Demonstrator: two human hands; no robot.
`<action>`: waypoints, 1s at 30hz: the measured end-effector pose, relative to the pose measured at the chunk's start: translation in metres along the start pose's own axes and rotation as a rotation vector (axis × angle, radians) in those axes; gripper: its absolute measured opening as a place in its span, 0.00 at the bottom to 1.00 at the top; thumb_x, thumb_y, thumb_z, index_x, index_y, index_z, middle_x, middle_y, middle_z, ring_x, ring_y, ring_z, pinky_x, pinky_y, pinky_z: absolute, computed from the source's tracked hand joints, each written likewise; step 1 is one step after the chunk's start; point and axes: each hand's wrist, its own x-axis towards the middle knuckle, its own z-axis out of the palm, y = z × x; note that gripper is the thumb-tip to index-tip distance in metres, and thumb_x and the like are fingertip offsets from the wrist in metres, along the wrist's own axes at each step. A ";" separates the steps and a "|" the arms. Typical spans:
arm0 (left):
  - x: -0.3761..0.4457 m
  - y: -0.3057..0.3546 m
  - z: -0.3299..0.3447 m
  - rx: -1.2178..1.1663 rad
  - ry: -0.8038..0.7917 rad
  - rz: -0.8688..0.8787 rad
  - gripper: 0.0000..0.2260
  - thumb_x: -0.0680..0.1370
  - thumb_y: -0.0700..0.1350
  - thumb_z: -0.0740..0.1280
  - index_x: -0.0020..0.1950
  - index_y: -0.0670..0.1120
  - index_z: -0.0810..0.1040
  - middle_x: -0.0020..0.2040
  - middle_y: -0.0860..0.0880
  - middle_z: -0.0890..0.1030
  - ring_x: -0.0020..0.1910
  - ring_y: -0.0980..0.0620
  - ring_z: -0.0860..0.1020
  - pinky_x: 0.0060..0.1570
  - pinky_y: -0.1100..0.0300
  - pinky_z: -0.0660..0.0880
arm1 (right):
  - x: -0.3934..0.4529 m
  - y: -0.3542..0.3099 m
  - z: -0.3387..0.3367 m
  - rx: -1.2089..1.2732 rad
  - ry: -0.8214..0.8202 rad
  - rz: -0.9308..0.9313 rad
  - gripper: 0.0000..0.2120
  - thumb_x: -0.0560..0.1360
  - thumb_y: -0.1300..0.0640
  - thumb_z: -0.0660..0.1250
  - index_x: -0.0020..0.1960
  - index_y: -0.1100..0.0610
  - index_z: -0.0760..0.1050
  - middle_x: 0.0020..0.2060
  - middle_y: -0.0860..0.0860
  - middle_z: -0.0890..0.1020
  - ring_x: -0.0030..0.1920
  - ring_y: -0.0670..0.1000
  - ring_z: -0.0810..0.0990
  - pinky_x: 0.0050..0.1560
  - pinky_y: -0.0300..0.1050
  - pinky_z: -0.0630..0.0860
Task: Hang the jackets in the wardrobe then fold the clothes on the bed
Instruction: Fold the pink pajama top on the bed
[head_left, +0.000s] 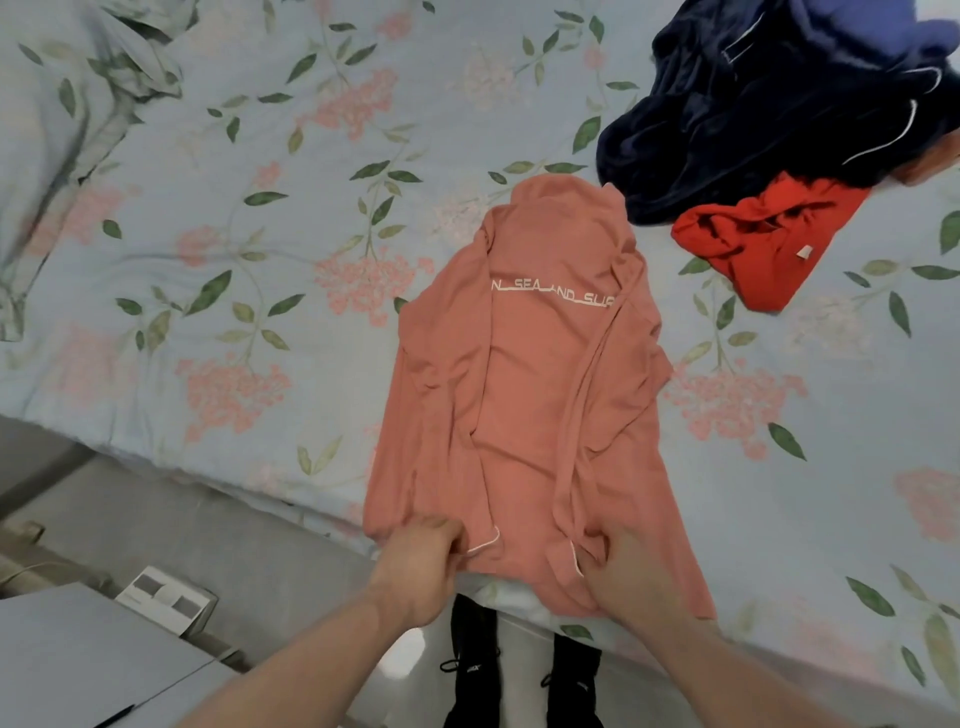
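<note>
A salmon-pink top (524, 374) with white lettering lies flat on the bed, its sleeves folded in over the middle. My left hand (421, 566) pinches its near hem on the left side. My right hand (623, 571) grips the near hem on the right, by a white-edged cuff. A heap of dark navy clothes (769, 109) with white piping sits at the far right. A crumpled red garment (769, 239) lies just in front of that heap, apart from the pink top.
The bed has a pale blue floral sheet (234, 234), rumpled at the far left. Its near edge runs diagonally from left to lower right. A grey surface (78, 660) and a small white box (166, 597) are at the lower left. Black shoes (519, 675) stand on the floor.
</note>
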 end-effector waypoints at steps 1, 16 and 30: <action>0.001 0.001 0.002 -0.011 -0.088 -0.033 0.08 0.76 0.43 0.64 0.52 0.53 0.78 0.52 0.55 0.78 0.53 0.50 0.77 0.52 0.56 0.73 | 0.001 0.005 0.003 0.024 -0.059 0.008 0.04 0.77 0.51 0.65 0.45 0.49 0.77 0.36 0.44 0.81 0.39 0.46 0.79 0.45 0.49 0.79; 0.065 0.071 -0.021 -0.181 0.046 -0.106 0.08 0.74 0.43 0.67 0.52 0.50 0.81 0.51 0.54 0.73 0.50 0.52 0.77 0.53 0.60 0.71 | 0.029 0.010 -0.014 -0.083 0.124 -0.189 0.30 0.80 0.48 0.65 0.80 0.50 0.63 0.79 0.55 0.61 0.77 0.57 0.63 0.76 0.52 0.63; 0.055 0.044 -0.026 -0.121 -0.059 -0.223 0.07 0.74 0.48 0.70 0.50 0.55 0.75 0.52 0.56 0.72 0.47 0.55 0.73 0.45 0.67 0.64 | 0.068 -0.034 -0.014 -0.248 -0.322 -0.337 0.34 0.79 0.56 0.61 0.82 0.53 0.56 0.83 0.43 0.43 0.77 0.47 0.67 0.69 0.42 0.71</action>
